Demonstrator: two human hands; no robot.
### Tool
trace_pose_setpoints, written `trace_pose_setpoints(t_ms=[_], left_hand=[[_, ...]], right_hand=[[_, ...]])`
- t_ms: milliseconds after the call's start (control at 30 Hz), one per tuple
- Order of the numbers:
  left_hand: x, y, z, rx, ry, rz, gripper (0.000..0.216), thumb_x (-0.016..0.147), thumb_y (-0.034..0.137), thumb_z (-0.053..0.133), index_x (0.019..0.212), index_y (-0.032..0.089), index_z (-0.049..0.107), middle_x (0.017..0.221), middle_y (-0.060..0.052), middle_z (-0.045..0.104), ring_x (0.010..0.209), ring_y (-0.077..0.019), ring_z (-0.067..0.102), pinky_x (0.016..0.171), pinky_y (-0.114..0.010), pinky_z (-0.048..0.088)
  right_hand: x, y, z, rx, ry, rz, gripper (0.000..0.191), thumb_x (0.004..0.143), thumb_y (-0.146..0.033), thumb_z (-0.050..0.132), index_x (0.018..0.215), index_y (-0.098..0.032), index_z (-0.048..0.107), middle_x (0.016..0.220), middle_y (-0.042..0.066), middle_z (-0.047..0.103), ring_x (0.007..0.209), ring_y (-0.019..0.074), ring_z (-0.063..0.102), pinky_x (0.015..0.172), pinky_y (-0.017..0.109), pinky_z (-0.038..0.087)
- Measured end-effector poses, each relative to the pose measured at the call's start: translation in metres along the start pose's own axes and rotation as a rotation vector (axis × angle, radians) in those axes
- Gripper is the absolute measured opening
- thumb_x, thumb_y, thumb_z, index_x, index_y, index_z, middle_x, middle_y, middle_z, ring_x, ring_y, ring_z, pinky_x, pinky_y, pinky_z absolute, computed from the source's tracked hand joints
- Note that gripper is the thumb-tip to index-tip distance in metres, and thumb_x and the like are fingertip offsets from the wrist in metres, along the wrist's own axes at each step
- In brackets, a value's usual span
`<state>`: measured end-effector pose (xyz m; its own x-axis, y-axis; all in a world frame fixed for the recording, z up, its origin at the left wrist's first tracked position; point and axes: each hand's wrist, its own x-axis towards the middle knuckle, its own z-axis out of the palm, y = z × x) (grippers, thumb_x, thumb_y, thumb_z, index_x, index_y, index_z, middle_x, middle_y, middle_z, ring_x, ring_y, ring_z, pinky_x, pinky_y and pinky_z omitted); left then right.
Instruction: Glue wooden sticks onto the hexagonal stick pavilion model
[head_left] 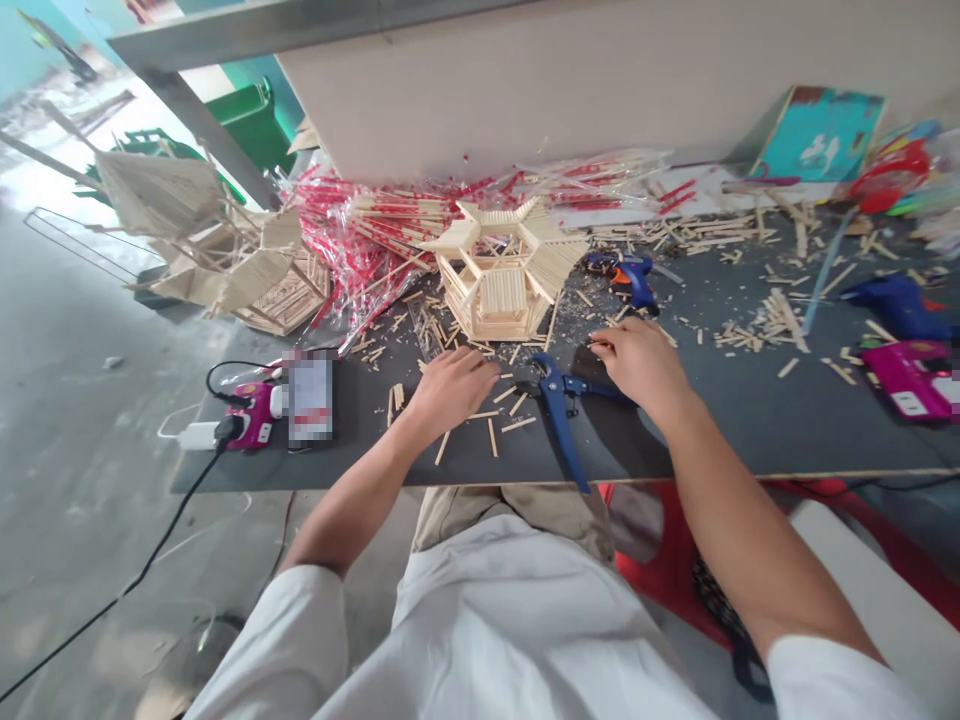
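Note:
My left hand (452, 388) rests palm down on the dark table (750, 430), fingers curled over short wooden sticks (504, 420). My right hand (637, 358) lies just right of it, fingertips pinched on a small stick near its left edge. Blue-handled cutters (559, 410) lie between the two hands, their long handle reaching over the front edge. Behind the hands stands a small pavilion model (501, 268) built of wooden sticks.
A heap of red-and-clear wrapped chopsticks (360, 235) lies behind left. Larger stick models (225, 265) sit at far left. A blue glue gun (634, 275) is behind right, another blue tool (896, 305) and magenta box (911, 378) at right. A magenta charger and phone (296, 400) lie left.

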<state>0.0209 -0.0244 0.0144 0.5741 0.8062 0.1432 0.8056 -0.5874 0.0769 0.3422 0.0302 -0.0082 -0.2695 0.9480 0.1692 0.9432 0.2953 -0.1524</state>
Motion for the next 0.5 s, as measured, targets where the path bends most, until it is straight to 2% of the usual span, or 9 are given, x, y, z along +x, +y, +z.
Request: trace_pose_setpoints(t_ms=[133, 267, 367, 500], left_hand=[[0.001, 0.002, 0.001, -0.046, 0.028, 0.042, 0.040, 0.112, 0.036, 0.038, 0.121, 0.022, 0.074, 0.105, -0.010, 0.073, 0.102, -0.0224, 0.065, 0.091, -0.036, 0.049], [0.000, 0.003, 0.001, -0.073, 0.083, 0.069, 0.038, 0.112, 0.038, 0.041, 0.119, 0.024, 0.075, 0.104, -0.008, 0.075, 0.103, -0.0217, 0.067, 0.093, -0.036, 0.050], [0.001, 0.007, -0.002, -0.124, 0.138, 0.061, 0.037, 0.112, 0.037, 0.042, 0.119, 0.023, 0.075, 0.105, -0.007, 0.077, 0.101, -0.0203, 0.070, 0.093, -0.035, 0.051], [0.004, 0.015, -0.006, -0.274, 0.222, 0.005, 0.033, 0.111, 0.040, 0.047, 0.126, 0.023, 0.071, 0.113, -0.007, 0.079, 0.104, -0.0178, 0.074, 0.091, -0.030, 0.054]], right_hand=[[0.012, 0.005, 0.007, -0.058, -0.052, -0.047, 0.021, 0.100, -0.021, 0.060, 0.098, -0.012, 0.079, 0.101, 0.015, 0.072, 0.103, 0.0286, 0.063, 0.094, 0.037, 0.047], [0.013, 0.000, -0.006, -0.043, -0.088, -0.017, 0.017, 0.098, -0.019, 0.062, 0.093, -0.012, 0.076, 0.101, 0.016, 0.074, 0.099, 0.0288, 0.067, 0.087, 0.037, 0.047], [0.013, -0.008, -0.021, 0.246, -0.134, 0.040, 0.015, 0.097, -0.027, 0.063, 0.093, -0.017, 0.073, 0.092, 0.010, 0.075, 0.086, 0.0241, 0.069, 0.079, 0.035, 0.047], [0.011, -0.037, -0.029, 0.953, -0.319, 0.029, 0.026, 0.095, -0.046, 0.070, 0.099, -0.020, 0.067, 0.087, 0.004, 0.073, 0.076, 0.0174, 0.066, 0.070, 0.030, 0.048]])
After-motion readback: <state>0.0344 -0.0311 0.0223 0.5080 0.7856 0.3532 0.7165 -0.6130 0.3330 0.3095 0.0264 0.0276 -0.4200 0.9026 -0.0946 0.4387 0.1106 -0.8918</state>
